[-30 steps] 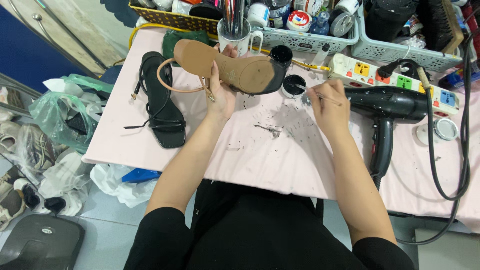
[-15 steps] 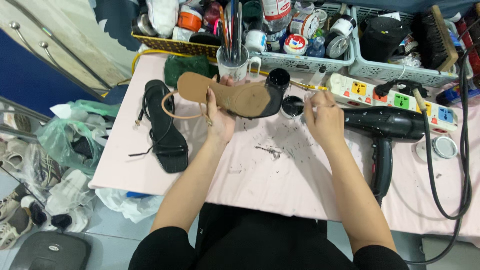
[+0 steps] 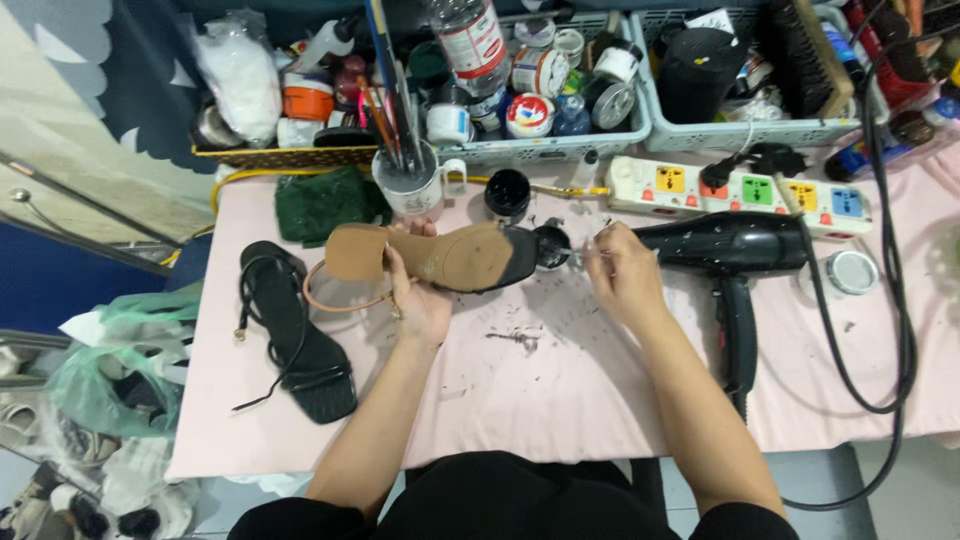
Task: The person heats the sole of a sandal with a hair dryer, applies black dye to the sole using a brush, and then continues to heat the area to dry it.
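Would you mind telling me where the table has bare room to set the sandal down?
Bare pink table lies between the forearms, and right of the black hair dryer inside the cable loop. The back edge is crowded with baskets and the power strip.

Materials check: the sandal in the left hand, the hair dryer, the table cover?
Sandal: tan sole, matte, likely leather or synthetic; black patch at the toe, thin tan strap. Hair dryer: glossy black plastic, going by the highlights on the barrel. Table cover: pale pink, faint creases suggest cloth or vinyl sheet; cannot tell which.

Left hand [image 3: 420, 300] raised, fingers curled in a grip (palm up); right hand [image 3: 620, 275] pinched.
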